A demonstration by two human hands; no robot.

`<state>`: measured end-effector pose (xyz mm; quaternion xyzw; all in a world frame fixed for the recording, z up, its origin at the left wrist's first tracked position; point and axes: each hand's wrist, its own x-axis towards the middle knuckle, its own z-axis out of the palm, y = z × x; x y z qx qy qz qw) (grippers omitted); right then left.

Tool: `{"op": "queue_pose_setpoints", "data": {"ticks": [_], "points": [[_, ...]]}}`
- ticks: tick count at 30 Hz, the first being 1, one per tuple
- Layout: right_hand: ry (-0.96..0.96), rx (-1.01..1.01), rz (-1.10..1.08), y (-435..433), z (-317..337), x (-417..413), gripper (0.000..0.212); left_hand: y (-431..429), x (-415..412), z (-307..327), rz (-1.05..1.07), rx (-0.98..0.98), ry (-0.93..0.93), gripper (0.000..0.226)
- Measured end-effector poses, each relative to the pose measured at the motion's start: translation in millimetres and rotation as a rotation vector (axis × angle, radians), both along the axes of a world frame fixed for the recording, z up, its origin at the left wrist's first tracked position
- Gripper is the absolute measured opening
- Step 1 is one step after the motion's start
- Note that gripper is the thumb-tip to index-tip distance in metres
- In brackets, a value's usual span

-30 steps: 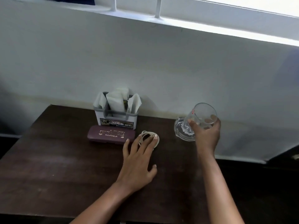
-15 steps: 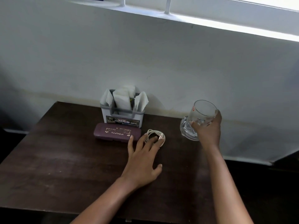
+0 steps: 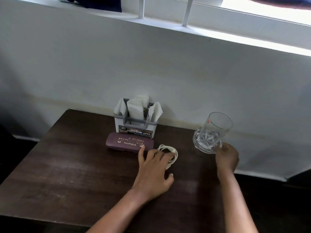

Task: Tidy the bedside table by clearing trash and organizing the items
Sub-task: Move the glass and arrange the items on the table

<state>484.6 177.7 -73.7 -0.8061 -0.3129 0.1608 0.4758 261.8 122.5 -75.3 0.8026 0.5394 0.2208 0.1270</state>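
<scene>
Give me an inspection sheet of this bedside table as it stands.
Surface: dark wooden table, set against the wall.
Job's things: purple case in front of the napkin holder; empty glass in a glass dish.
Clutter: nothing seen.
Hands: left hand open, fingers on the white cable; right hand at the dish's near rim, grip unclear.
Cables: white cable coiled, right of the case.
Surroundings: barred window ledge above.

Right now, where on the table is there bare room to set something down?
The widest bare stretch of the table is left of the case and tissue holder, down to the near edge. A narrower gap lies between the cable and the glass dish. The back centre is crowded.
</scene>
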Motion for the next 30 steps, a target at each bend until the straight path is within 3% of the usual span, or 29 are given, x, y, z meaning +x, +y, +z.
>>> {"op": "queue_pose_setpoints", "data": {"ticks": [4,7,15,23,27,30], "points": [[0.013,0.033,0.008,3,-7,-2,0.016,0,2,-5,0.044,0.044,-0.052,0.044],[0.042,0.052,0.067,9,-14,-8,0.021,3,3,-5,0.093,0.082,-0.074,0.036],[0.022,-0.004,0.371,26,-13,-50,0.009,17,-14,-4,0.321,0.125,-0.069,0.040],[-0.081,-0.075,0.544,28,-12,-69,0.014,15,-16,-4,0.328,-0.018,0.003,0.057],[-0.036,-0.082,0.545,26,-12,-69,0.019,14,-16,-2,0.328,-0.017,0.029,0.053],[0.205,-0.029,0.445,21,-4,-70,0.041,15,-23,5,0.313,-0.039,-0.020,0.046]]}}
